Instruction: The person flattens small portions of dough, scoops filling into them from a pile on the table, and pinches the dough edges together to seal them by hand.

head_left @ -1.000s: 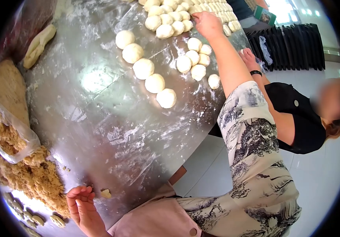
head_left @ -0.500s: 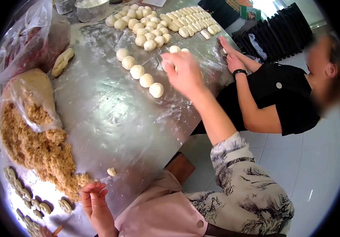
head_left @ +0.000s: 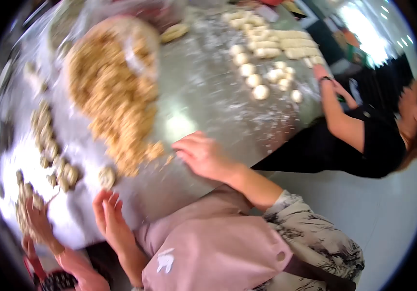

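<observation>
On the far left I see a co-worker's hand [head_left: 38, 220] among small, dull greenish dough pieces [head_left: 65, 174]. One pale, rounded dough piece [head_left: 106, 178] lies just beyond the left hand [head_left: 115, 223], whose fingers are loosely curved and parted, nothing visible in them. The golden-brown, crumbly mound [head_left: 116, 92] spreads over the shiny metal desk [head_left: 208, 106]; it looks light, soft and quick to fall apart, best scooped from its loose near edge with cupped fingers. Beside that edge is the right hand [head_left: 199, 154], narrow, fingers bent together; I can't tell whether they hold anything. Farther right, the row of round white dough balls [head_left: 247, 70] looks soft and easily dented: cradle each around its sides.
</observation>
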The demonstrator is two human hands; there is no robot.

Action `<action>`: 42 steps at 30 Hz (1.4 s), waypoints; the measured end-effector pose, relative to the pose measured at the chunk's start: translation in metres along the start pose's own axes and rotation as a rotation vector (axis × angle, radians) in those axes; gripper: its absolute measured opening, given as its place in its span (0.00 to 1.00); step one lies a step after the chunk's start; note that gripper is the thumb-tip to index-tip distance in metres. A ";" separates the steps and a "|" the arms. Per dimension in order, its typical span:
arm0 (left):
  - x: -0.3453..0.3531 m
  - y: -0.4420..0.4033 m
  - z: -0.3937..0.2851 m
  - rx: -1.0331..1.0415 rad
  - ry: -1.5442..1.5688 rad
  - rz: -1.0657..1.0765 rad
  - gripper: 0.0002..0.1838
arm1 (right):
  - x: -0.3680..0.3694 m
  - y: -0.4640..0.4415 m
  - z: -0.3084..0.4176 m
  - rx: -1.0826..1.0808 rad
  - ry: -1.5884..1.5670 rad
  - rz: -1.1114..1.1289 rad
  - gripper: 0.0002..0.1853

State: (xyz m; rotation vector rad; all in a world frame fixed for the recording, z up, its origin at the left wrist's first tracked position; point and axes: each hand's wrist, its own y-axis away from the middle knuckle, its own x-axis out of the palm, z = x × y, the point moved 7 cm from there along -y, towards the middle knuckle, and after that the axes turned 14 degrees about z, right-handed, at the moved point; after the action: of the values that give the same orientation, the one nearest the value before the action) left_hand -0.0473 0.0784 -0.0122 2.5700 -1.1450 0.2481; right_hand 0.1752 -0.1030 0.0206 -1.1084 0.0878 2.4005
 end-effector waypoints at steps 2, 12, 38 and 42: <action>-0.021 0.005 -0.001 0.009 -0.016 -0.116 0.15 | 0.012 -0.006 0.011 0.000 0.017 0.054 0.09; -0.051 -0.015 -0.018 0.067 -0.920 -0.376 0.21 | 0.034 -0.021 0.017 0.235 -0.086 0.118 0.18; 0.098 -0.053 0.037 -0.256 0.922 0.264 0.22 | 0.052 -0.043 0.044 0.099 -0.583 0.023 0.12; 0.098 -0.050 0.028 -0.161 0.554 0.217 0.20 | 0.049 -0.043 0.052 0.100 -0.324 0.084 0.13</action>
State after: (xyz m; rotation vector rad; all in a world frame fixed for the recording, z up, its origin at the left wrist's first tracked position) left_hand 0.0559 0.0326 -0.0211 2.0414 -1.1592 0.8213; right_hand 0.1315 -0.0320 0.0256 -0.6726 0.1456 2.5867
